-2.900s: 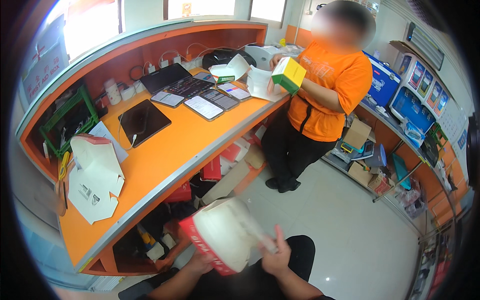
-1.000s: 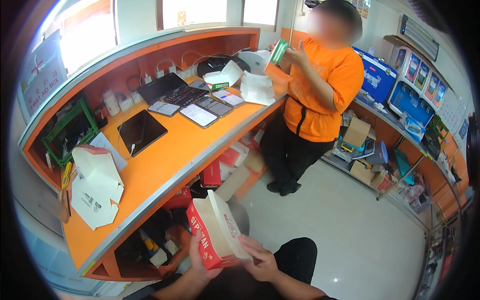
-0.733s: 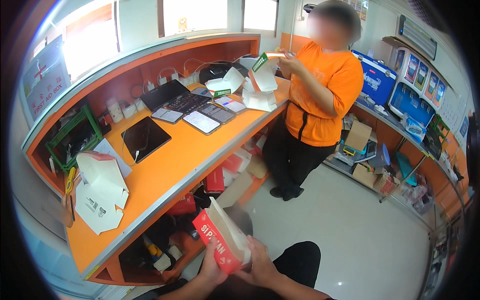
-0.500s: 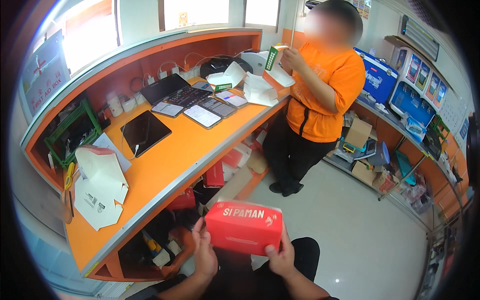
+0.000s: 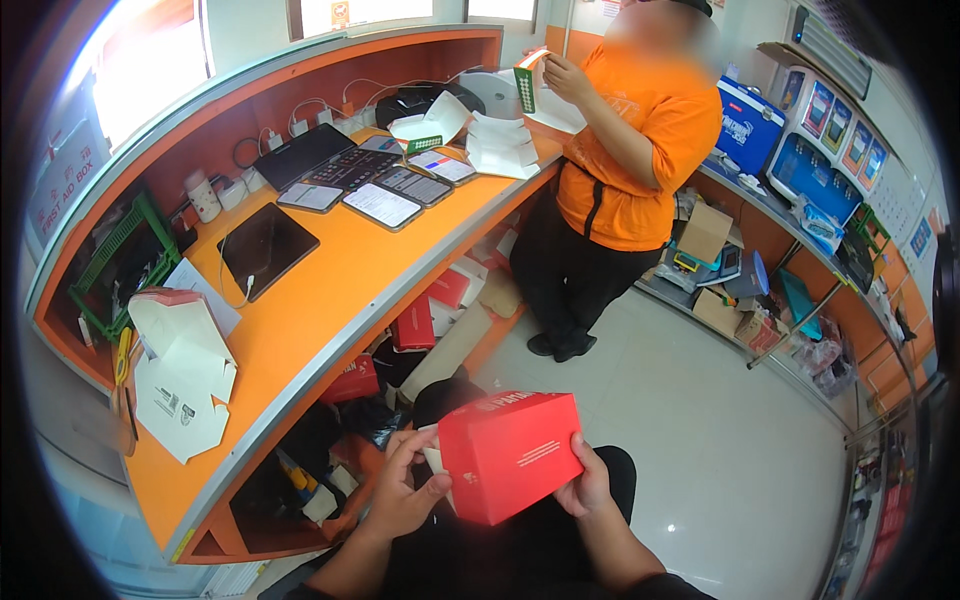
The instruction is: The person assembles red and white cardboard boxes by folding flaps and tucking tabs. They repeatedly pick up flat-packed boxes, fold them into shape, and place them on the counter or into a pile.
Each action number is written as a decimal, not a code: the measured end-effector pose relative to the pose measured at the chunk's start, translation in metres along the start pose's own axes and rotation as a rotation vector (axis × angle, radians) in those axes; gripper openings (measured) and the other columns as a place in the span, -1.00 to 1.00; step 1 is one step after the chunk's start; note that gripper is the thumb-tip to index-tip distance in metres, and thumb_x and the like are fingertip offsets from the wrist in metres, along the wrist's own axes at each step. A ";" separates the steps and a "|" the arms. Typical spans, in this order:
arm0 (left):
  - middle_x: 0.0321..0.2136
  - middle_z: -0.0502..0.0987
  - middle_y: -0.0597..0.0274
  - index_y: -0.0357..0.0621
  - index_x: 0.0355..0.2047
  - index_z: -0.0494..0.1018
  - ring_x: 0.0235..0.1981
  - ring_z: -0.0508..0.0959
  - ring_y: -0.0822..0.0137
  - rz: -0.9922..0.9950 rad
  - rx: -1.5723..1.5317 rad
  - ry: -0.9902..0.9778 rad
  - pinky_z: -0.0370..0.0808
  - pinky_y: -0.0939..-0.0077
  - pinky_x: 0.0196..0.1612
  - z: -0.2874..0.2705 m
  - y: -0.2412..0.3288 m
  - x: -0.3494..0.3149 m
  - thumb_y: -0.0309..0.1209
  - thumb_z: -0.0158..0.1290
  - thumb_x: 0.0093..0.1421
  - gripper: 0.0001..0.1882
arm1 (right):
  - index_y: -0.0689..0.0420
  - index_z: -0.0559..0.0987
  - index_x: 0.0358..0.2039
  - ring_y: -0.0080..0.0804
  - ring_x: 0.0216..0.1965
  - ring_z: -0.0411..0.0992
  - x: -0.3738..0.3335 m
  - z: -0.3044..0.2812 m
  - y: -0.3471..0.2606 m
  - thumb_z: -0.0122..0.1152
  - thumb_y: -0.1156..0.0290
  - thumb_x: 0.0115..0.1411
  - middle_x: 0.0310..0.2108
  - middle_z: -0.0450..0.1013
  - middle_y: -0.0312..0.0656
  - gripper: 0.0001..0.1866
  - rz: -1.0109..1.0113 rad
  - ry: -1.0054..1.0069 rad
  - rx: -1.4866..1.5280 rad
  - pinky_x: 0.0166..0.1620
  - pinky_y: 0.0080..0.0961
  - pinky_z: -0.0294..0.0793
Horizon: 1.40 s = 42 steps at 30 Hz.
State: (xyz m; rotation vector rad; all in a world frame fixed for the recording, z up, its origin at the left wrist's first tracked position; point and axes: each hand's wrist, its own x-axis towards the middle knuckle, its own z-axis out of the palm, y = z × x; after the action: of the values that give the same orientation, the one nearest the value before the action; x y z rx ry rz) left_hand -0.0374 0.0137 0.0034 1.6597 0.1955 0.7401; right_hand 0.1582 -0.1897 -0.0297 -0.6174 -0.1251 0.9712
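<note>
Holding red box [image 5: 515,462] at near middle, right of desk [image 5: 330,310] | with left hand [image 5: 402,495], grasping its left end by pale flap [image 5: 435,460] | with right hand [image 5: 588,486], grasping its right end | could possibly crease or buckle, if squeezed too unevenly

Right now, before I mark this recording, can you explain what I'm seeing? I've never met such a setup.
There is no robot: these are a person's bare hands, seen from a fisheye camera on their head, so straight edges bend. The right hand grips a red carton; the left hand touches its left end. On the orange counter lie a black tablet, a white cable, several smartphones and, toward the left, an opened-out white carton. Beyond, a co-worker in an orange shirt holds a green-and-white carton.
</note>
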 end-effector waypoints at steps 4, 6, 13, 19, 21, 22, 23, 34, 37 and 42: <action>-0.05 0.34 0.28 -0.06 -0.09 0.44 0.09 0.45 0.22 0.011 -0.626 0.085 0.42 0.20 0.21 0.006 -0.021 -0.003 -0.48 0.30 0.22 -0.69 | 0.19 0.32 0.32 -0.15 0.25 0.40 0.007 -0.012 0.005 0.06 0.02 0.43 0.25 0.42 -0.10 -0.37 0.198 -0.110 0.271 0.27 -0.16 0.36; -0.02 0.35 0.32 0.02 -0.23 0.42 0.09 0.45 0.15 -0.010 -0.807 0.142 0.45 0.06 0.19 0.008 -0.025 -0.004 -0.55 0.31 0.16 -0.70 | 0.17 0.32 0.33 -0.16 0.26 0.39 0.010 -0.017 0.007 0.04 0.02 0.44 0.25 0.42 -0.12 -0.39 0.343 -0.451 0.616 0.28 -0.13 0.36; 0.11 0.31 0.27 -0.02 -0.11 0.35 0.27 0.34 0.24 -0.048 -0.527 0.144 0.28 0.19 0.33 0.003 -0.008 -0.004 -0.49 0.36 0.15 -0.58 | 0.22 0.27 0.36 -0.17 0.30 0.34 0.000 -0.007 0.015 0.03 0.03 0.46 0.29 0.36 -0.06 -0.36 0.115 -0.010 0.014 0.34 -0.14 0.29; 0.24 0.23 0.16 -0.21 0.16 0.27 0.32 0.30 0.23 -0.093 -0.401 0.219 0.29 0.27 0.32 0.013 -0.010 -0.008 -0.27 0.41 0.15 -0.30 | 0.26 0.23 0.38 -0.21 0.32 0.32 0.001 -0.004 0.016 0.04 0.06 0.46 0.30 0.35 -0.03 -0.34 -0.024 -0.022 -0.154 0.35 -0.21 0.27; 0.31 0.19 0.11 -0.29 0.35 0.14 0.33 0.30 0.21 -0.027 -0.329 0.114 0.29 0.28 0.32 0.013 -0.008 -0.009 -0.20 0.39 0.18 -0.10 | 0.27 0.25 0.36 -0.20 0.29 0.36 0.000 -0.007 0.016 0.02 0.02 0.46 0.27 0.38 -0.01 -0.33 -0.025 0.013 -0.164 0.33 -0.19 0.32; 0.42 0.05 0.05 -0.37 0.47 -0.09 0.35 0.28 0.21 -0.026 -0.291 0.049 0.30 0.28 0.33 0.013 -0.006 -0.008 -0.13 0.34 0.22 0.08 | 0.27 0.23 0.37 -0.23 0.30 0.35 -0.001 -0.007 0.018 0.05 0.03 0.45 0.28 0.36 -0.03 -0.31 -0.033 0.042 -0.216 0.33 -0.20 0.31; 0.44 0.03 0.04 -0.39 0.47 -0.07 0.36 0.27 0.23 -0.068 -0.281 0.041 0.30 0.28 0.33 0.014 -0.003 -0.008 -0.14 0.34 0.22 0.06 | 0.26 0.21 0.39 -0.25 0.31 0.33 -0.002 -0.007 0.019 0.08 0.03 0.44 0.29 0.35 -0.04 -0.29 -0.056 0.035 -0.264 0.34 -0.22 0.29; 0.17 0.53 0.05 -0.33 0.32 0.33 0.18 0.53 0.30 -0.387 -0.411 0.215 0.42 0.39 0.26 0.010 -0.003 -0.001 -0.47 0.19 0.33 -0.42 | 0.21 0.22 0.37 -0.26 0.30 0.31 -0.001 -0.017 -0.012 0.23 0.22 0.38 0.26 0.35 -0.11 -0.33 -0.011 -0.217 -0.609 0.30 -0.25 0.34; 0.14 0.55 0.09 -0.30 0.26 0.39 0.17 0.52 0.32 -0.480 -0.368 0.205 0.42 0.42 0.24 0.009 -0.007 -0.007 -0.46 0.16 0.35 -0.51 | 0.23 0.35 0.23 -0.23 0.11 0.46 0.022 -0.057 -0.010 0.28 0.19 0.34 0.12 0.44 -0.09 -0.41 -0.092 0.086 -0.121 0.10 -0.30 0.54; 0.01 0.59 0.22 -0.30 0.12 0.49 0.03 0.53 0.49 -0.473 -0.314 0.042 0.45 0.61 0.08 0.012 0.003 -0.010 -0.51 0.12 0.38 -0.68 | 0.15 0.40 0.15 -0.25 0.04 0.47 0.086 -0.139 0.032 0.00 0.14 0.47 0.09 0.46 -0.09 -0.59 -0.045 0.892 0.236 -0.10 -0.31 0.62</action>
State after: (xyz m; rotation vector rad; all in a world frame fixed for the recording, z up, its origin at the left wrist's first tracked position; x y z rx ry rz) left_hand -0.0390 -0.0015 0.0019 1.2342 0.4604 0.4193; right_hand 0.2347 -0.1680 -0.1765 -0.7719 0.7522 0.5840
